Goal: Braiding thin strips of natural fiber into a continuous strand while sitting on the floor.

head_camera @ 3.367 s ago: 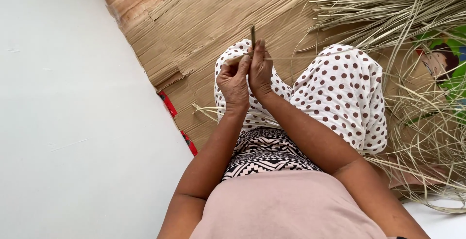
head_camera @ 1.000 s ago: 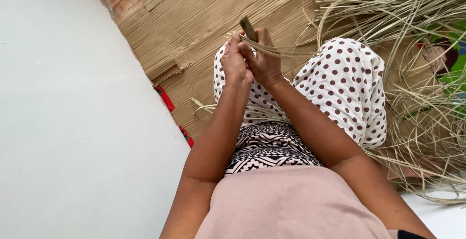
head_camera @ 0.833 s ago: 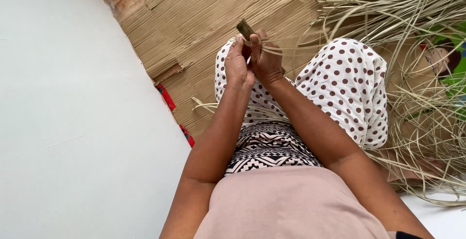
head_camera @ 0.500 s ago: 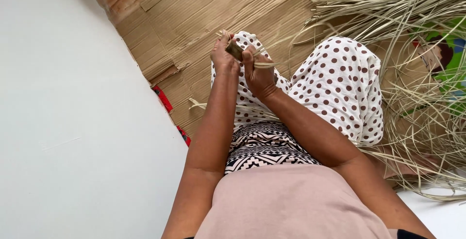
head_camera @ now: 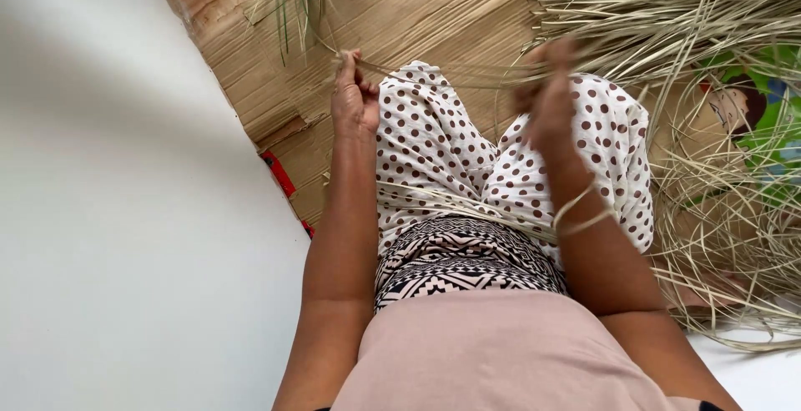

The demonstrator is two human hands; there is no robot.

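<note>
White wall fills the left of the view, and beside it flattened brown cardboard covers the floor where the person sits. A few green leaf blades lie near the top edge of the cardboard.

Next comes the left hand, raised over the knee of the polka-dot trousers, its fingers pinched together on one end of a thin dry palm strip. The strip runs taut across the lap to the right hand, which is blurred; its grip seems closed on the other end, though I cannot tell for sure. Another pale strip loops around the right wrist, and a few more lie across the thighs.

On the right, a large loose pile of dry palm strips spreads over a colourful printed mat.

As a judgement, the work is at an early stage: one strip is being drawn out between the hands, no woven or plaited piece shows anywhere, and most of the pile lies unworked.
</note>
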